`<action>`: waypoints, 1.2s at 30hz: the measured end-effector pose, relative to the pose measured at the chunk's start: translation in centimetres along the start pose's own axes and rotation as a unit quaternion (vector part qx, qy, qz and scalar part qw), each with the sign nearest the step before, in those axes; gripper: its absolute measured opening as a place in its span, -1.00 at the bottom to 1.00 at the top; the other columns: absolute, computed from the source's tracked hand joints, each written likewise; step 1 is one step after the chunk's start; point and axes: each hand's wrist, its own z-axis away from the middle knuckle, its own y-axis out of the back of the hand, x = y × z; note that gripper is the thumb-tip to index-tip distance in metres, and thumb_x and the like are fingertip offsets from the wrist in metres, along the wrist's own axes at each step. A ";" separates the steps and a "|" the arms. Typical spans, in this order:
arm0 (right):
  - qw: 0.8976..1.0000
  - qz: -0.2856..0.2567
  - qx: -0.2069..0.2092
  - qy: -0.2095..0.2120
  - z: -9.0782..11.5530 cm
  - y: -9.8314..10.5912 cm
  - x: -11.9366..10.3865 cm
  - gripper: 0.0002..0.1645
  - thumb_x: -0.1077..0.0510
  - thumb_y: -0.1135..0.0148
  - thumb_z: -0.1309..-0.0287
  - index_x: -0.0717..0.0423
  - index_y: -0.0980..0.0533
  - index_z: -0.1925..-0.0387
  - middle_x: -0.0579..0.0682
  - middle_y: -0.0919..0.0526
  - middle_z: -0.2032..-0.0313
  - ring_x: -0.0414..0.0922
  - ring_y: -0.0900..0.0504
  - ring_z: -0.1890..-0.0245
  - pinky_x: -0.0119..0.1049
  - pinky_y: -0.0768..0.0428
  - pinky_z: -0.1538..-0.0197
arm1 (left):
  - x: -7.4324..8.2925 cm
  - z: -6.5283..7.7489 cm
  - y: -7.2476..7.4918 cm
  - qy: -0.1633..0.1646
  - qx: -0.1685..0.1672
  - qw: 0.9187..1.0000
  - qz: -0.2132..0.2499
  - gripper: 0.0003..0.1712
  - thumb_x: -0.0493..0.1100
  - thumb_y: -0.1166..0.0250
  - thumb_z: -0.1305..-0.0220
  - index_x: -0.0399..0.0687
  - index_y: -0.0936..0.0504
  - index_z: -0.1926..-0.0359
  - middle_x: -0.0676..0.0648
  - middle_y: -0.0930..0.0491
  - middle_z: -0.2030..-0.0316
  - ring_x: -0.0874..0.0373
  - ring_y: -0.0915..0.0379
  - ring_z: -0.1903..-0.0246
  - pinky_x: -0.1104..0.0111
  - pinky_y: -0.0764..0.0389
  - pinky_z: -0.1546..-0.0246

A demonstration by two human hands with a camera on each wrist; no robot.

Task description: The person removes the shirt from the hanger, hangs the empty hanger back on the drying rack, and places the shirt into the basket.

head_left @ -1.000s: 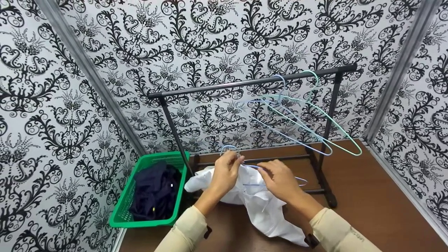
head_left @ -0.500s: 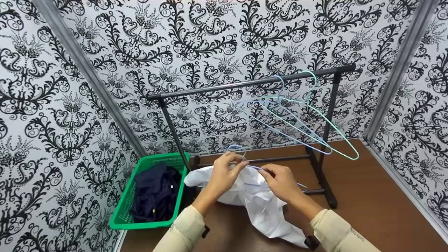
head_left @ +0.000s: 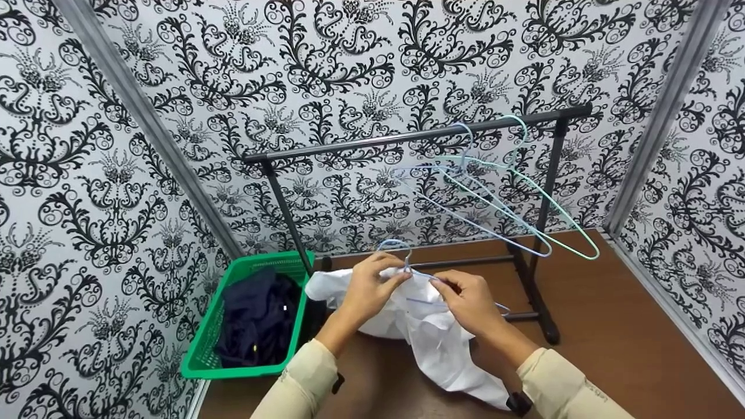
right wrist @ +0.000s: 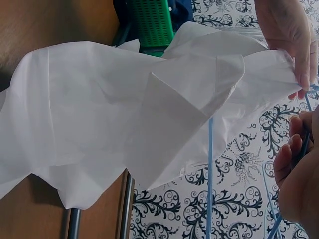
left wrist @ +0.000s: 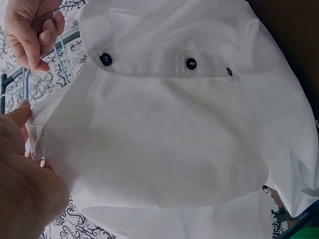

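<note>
A white shirt (head_left: pixel 448 355) with dark buttons hangs in loose folds between both hands, over the table. One side of a blue clothes hanger (head_left: pixel 425 302) lies inside it; the other end sticks out on the right, and the hook (head_left: pixel 409 256) rises above the left fingers. My left hand (head_left: pixel 369 288) pinches the shirt's edge close to the hanger's neck, clearest in the left wrist view. My right hand (head_left: pixel 470 299) grips the hanger's right arm between thumb and curled fingers. In the right wrist view the hanger's lower bar (right wrist: pixel 210 174) comes out from under the shirt.
A black clothes rack (head_left: pixel 372 142) stands behind the hands, with a blue hanger (head_left: pixel 495 233) and a mint-green hanger (head_left: pixel 561 212) on its rail. On the left sits a green basket (head_left: pixel 189 364) with dark navy cloth (head_left: pixel 256 320). Patterned walls enclose the brown table (head_left: pixel 628 337).
The held hanger's hook has shifted right and shows more clearly above the left fingers. My left hand has moved slightly down and left; the right hand stays on the hanger's arm.
</note>
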 end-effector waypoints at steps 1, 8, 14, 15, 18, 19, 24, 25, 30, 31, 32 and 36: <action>1.000 -0.003 0.001 -0.001 0.0 0.0 0.0 -0.91 0.28 -0.40 -0.36 0.15 -0.79 0.23 0.08 -0.83 0.35 -0.35 -0.60 0.42 -0.51 -0.54 0.31 | 0.0 0.0 0.0 0.002 -0.001 1.000 0.007 -0.79 -0.15 -0.56 -0.26 -0.17 -0.84 0.15 -0.10 -0.80 0.15 0.04 -0.76 0.11 0.39 -0.79 0.05; 0.999 -0.027 0.003 -0.019 0.4 -0.2 0.3 -0.89 0.26 -0.40 -0.36 0.06 -0.81 0.21 0.03 -0.84 0.34 -0.35 -0.59 0.42 -0.52 -0.52 0.32 | -0.6 0.2 -0.1 -0.004 0.003 1.000 -0.009 -0.85 -0.13 -0.56 -0.26 -0.09 -0.87 0.21 -0.03 -0.81 0.20 0.12 -0.77 0.14 0.38 -0.77 0.04; 0.999 -0.034 0.009 -0.014 0.6 -0.2 0.5 -0.89 0.28 -0.41 -0.35 0.11 -0.81 0.20 0.06 -0.82 0.36 -0.35 -0.60 0.41 -0.51 -0.52 0.31 | -0.8 0.1 0.2 -0.022 -0.003 1.000 -0.016 -0.88 -0.12 -0.56 -0.24 -0.05 -0.86 0.26 -0.01 -0.82 0.26 0.13 -0.78 0.20 0.34 -0.76 0.05; 0.999 -0.031 0.010 -0.014 0.6 -0.2 0.5 -0.89 0.28 -0.41 -0.34 0.12 -0.81 0.20 0.06 -0.81 0.36 -0.35 -0.60 0.41 -0.51 -0.52 0.31 | -0.8 0.1 0.3 -0.024 -0.005 1.000 -0.016 -0.89 -0.11 -0.56 -0.25 -0.04 -0.86 0.26 -0.01 -0.82 0.26 0.13 -0.78 0.20 0.34 -0.75 0.05; 0.999 -0.027 0.011 -0.015 0.7 -0.2 0.6 -0.89 0.27 -0.42 -0.34 0.15 -0.82 0.19 0.09 -0.82 0.35 -0.35 -0.61 0.40 -0.52 -0.54 0.30 | -0.7 0.1 0.4 -0.022 -0.012 1.000 -0.017 -0.89 -0.10 -0.55 -0.25 -0.03 -0.86 0.27 0.01 -0.82 0.27 0.14 -0.77 0.21 0.34 -0.75 0.04; 0.999 -0.027 0.011 -0.016 0.8 -0.2 0.6 -0.89 0.28 -0.42 -0.34 0.14 -0.82 0.19 0.10 -0.82 0.35 -0.35 -0.62 0.39 -0.52 -0.54 0.30 | -0.7 0.1 0.5 -0.021 -0.015 1.000 -0.017 -0.89 -0.10 -0.55 -0.26 -0.02 -0.86 0.26 0.01 -0.82 0.27 0.15 -0.77 0.21 0.35 -0.75 0.04; 0.999 -0.027 0.009 -0.026 0.9 -0.1 0.7 -0.86 0.26 -0.42 -0.35 0.03 -0.83 0.18 0.14 -0.80 0.36 -0.33 -0.62 0.41 -0.51 -0.54 0.31 | -0.9 0.2 0.4 -0.016 -0.017 1.000 -0.010 -0.91 -0.12 -0.55 -0.26 -0.02 -0.86 0.26 0.02 -0.82 0.28 0.18 -0.77 0.22 0.37 -0.74 0.04; 0.999 -0.027 0.011 -0.027 0.9 -0.1 0.7 -0.85 0.27 -0.42 -0.34 -0.01 -0.83 0.19 0.13 -0.80 0.36 -0.33 -0.62 0.41 -0.50 -0.54 0.31 | -1.0 0.2 0.3 -0.016 -0.017 1.000 -0.007 -0.91 -0.12 -0.55 -0.26 -0.02 -0.86 0.26 0.02 -0.82 0.28 0.18 -0.77 0.22 0.37 -0.75 0.04; 0.999 -0.027 0.018 -0.023 0.9 0.0 0.7 -0.83 0.26 -0.44 -0.32 -0.08 -0.84 0.21 0.05 -0.80 0.39 -0.33 -0.60 0.42 -0.50 -0.54 0.33 | -1.1 0.2 0.3 -0.017 -0.017 1.000 -0.004 -0.91 -0.13 -0.56 -0.25 -0.01 -0.86 0.27 0.02 -0.82 0.29 0.18 -0.77 0.23 0.37 -0.75 0.04; 0.999 -0.027 0.018 -0.021 0.8 0.0 0.8 -0.83 0.26 -0.44 -0.32 -0.08 -0.84 0.20 0.05 -0.80 0.39 -0.34 -0.59 0.43 -0.50 -0.54 0.33 | -1.1 0.2 0.4 -0.018 -0.017 1.000 -0.005 -0.92 -0.12 -0.56 -0.25 -0.01 -0.86 0.27 0.03 -0.82 0.30 0.18 -0.76 0.23 0.37 -0.75 0.04; 0.999 -0.028 0.017 -0.018 0.8 0.1 0.8 -0.83 0.25 -0.44 -0.33 -0.08 -0.84 0.20 0.06 -0.79 0.40 -0.34 -0.58 0.44 -0.50 -0.53 0.34 | -1.2 0.2 0.4 -0.017 -0.016 1.000 -0.003 -0.92 -0.13 -0.56 -0.25 0.00 -0.86 0.27 0.03 -0.82 0.30 0.18 -0.76 0.24 0.37 -0.74 0.05; 1.000 -0.026 0.009 -0.012 0.9 0.4 1.0 -0.85 0.25 -0.43 -0.34 -0.04 -0.84 0.20 0.06 -0.76 0.43 -0.35 -0.55 0.47 -0.51 -0.48 0.38 | -1.2 0.2 0.4 -0.017 -0.026 1.000 0.001 -0.91 -0.11 -0.55 -0.26 0.00 -0.85 0.28 0.03 -0.82 0.32 0.21 -0.74 0.27 0.39 -0.73 0.11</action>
